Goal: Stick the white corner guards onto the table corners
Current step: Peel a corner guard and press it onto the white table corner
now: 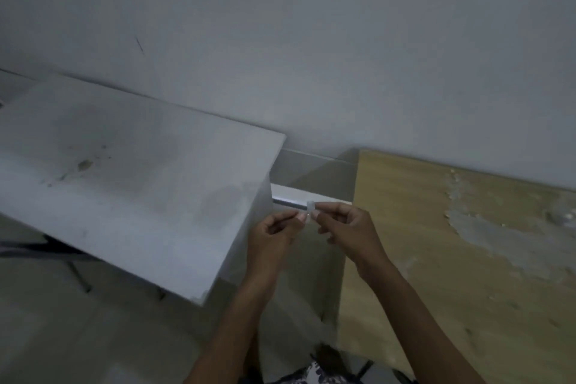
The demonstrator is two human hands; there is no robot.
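From the head camera, your left hand and right hand meet in the gap between a white tabletop and a worn wooden tabletop. Both hands pinch a small white corner guard between fingertips, held in the air just beside the white tabletop's right edge, near its far corner. The picture is dim and slightly blurred.
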